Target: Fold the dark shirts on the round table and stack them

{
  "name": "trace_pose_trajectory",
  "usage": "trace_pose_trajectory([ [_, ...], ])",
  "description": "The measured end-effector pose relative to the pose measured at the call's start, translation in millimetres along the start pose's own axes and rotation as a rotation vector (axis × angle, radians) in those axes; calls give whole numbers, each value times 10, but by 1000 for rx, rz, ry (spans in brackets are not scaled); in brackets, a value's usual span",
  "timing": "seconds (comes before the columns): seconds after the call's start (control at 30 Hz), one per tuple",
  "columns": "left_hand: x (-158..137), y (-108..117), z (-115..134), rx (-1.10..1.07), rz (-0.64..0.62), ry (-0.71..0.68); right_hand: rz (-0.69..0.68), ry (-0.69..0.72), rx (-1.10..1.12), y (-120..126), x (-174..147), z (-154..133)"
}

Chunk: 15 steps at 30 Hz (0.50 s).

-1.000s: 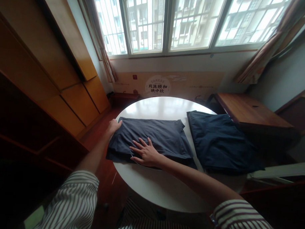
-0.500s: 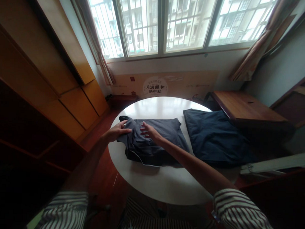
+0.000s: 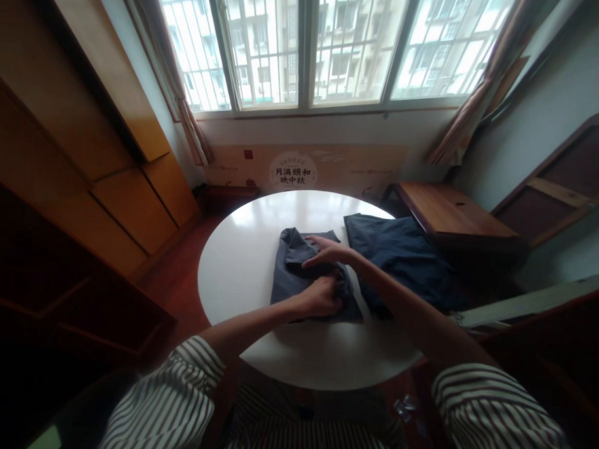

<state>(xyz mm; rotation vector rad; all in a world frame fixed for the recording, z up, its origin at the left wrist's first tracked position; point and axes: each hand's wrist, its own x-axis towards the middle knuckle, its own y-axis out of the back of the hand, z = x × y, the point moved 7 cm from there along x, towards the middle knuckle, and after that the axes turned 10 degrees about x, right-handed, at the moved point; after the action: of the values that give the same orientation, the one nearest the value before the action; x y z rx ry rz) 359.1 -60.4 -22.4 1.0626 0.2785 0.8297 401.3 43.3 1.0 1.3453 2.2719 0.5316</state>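
A dark grey garment that looks like a shirt (image 3: 288, 286) lies on the white round table (image 3: 234, 255), its left part folded over to the right into a smaller bundle. My left hand (image 3: 321, 296) is closed on the cloth near the front right of the bundle; its fingertips are partly hidden. Just behind it, my right hand (image 3: 328, 249) reaches over the folded layer, thumb and fingers apart, resting against the cloth. To the right lies a dark navy garment (image 3: 394, 251), flat and touched by neither hand.
A wooden side table (image 3: 442, 206) stands beyond the round table at the right. Wooden cabinets (image 3: 123, 205) line the left side. Behind the round table are a wall banner (image 3: 291, 168) and a barred window (image 3: 345, 49). A pale rail (image 3: 537, 298) juts in from the right.
The grey shirt's left side has been folded over to the right. My left hand has moved right and closed on the cloth; my right hand has shifted right. The view has turned slightly right.
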Motion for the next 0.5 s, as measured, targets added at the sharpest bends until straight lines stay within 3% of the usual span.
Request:
trace_pose_trajectory([
  [0.13,-52,-188,-4,122,15,-16,-22,246,-344,-386,-32,-207],
  [0.23,-82,-228,-17,174,-26,14,111,145,-326,-446,2,-182],
  [0.37,-114,-176,-4,158,-19,24,307,8,-53,-209,54,-49],
  [0.5,-115,-70,104,83,40,61,508,-49,267,245,104,78],
])
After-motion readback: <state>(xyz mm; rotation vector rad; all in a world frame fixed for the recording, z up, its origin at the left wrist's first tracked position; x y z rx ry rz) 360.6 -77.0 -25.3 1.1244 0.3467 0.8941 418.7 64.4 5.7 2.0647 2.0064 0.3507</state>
